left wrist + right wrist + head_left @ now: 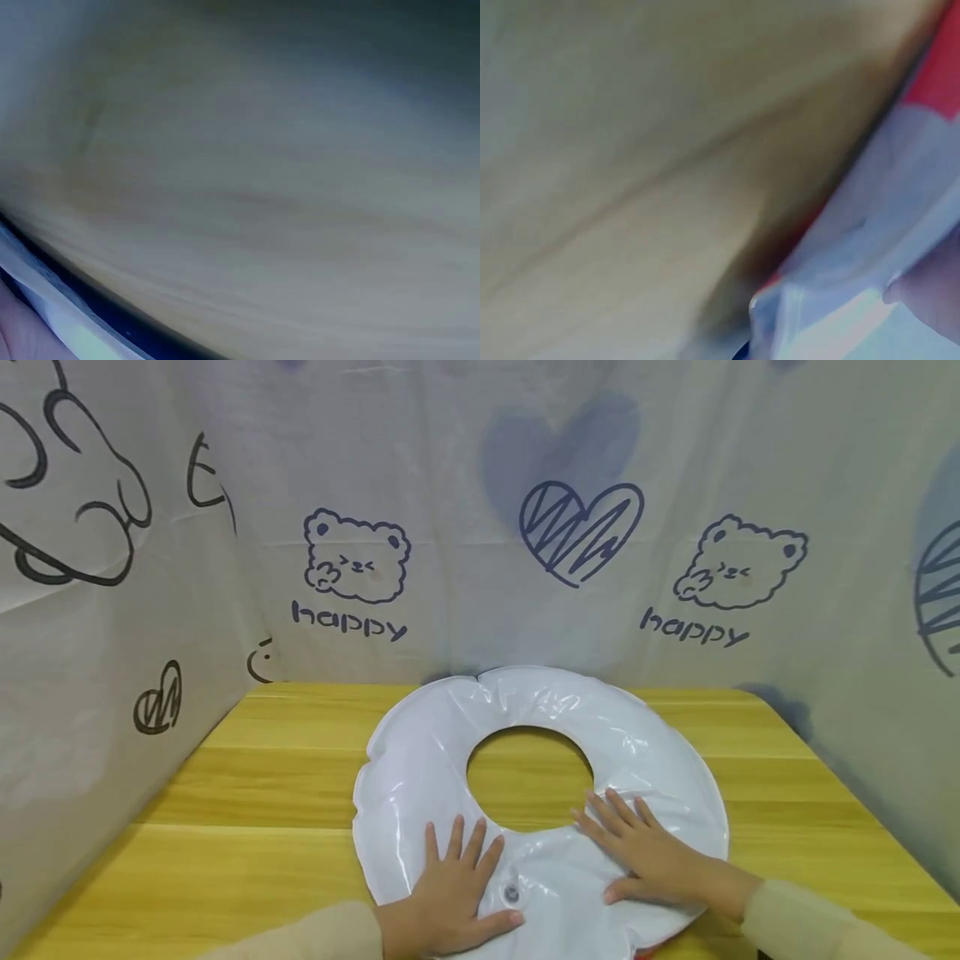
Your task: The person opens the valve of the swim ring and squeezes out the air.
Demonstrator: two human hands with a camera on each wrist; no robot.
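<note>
A white inflatable swim ring [420, 752] lies on the table, its surface wrinkled and its valve [512, 892] facing up near the front. Left of the valve, my left hand [453, 893] rests on the ring with fingers spread and straight. My right hand [652, 856] lies flat on the ring's right front part, its fingertips at the edge of the centre hole. In the right wrist view, red shows on the underside of the ring [870, 202]. The left wrist view is blurred, with only a strip of the ring [67, 319] at the lower left.
The wood-grain table [247, 810] extends to both sides of the ring. A pale cloth [465, 585] printed with bears and hearts hangs behind the table and along its left and right sides.
</note>
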